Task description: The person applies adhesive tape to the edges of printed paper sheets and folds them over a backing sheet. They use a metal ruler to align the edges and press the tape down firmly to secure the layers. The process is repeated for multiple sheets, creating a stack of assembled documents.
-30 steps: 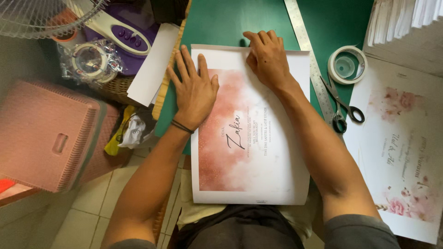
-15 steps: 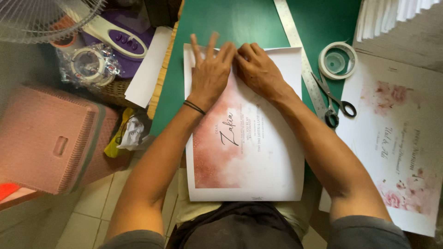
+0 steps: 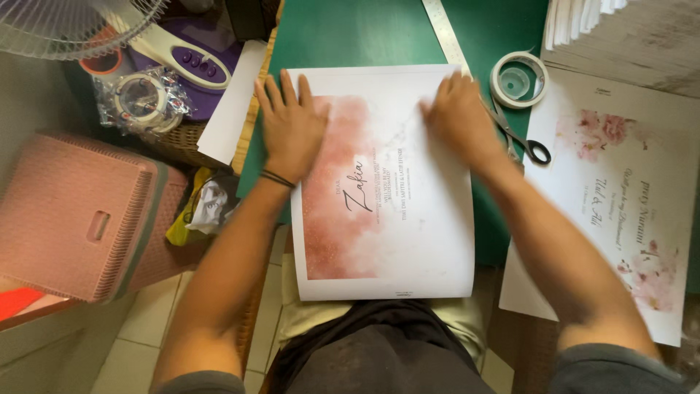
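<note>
A large white sheet with a pink watercolour print and dark lettering (image 3: 394,219) lies on the green cutting mat (image 3: 364,33), its near edge hanging over my lap. My left hand (image 3: 290,125) presses flat on the sheet's upper left part, fingers spread, a dark band around the wrist. My right hand (image 3: 458,117) rests flat on the sheet's upper right edge, slightly blurred. Neither hand holds anything.
Scissors (image 3: 519,138), a tape roll (image 3: 518,79) and a metal ruler (image 3: 446,33) lie right of the sheet. A floral printed sheet (image 3: 620,190) and a paper stack (image 3: 583,18) are at far right. Left: a pink basket (image 3: 73,211), fan (image 3: 65,25), purple device (image 3: 186,55).
Both hands were together at the sheet's top centre; they have slid apart, the left toward the left part, the right toward the right edge.
</note>
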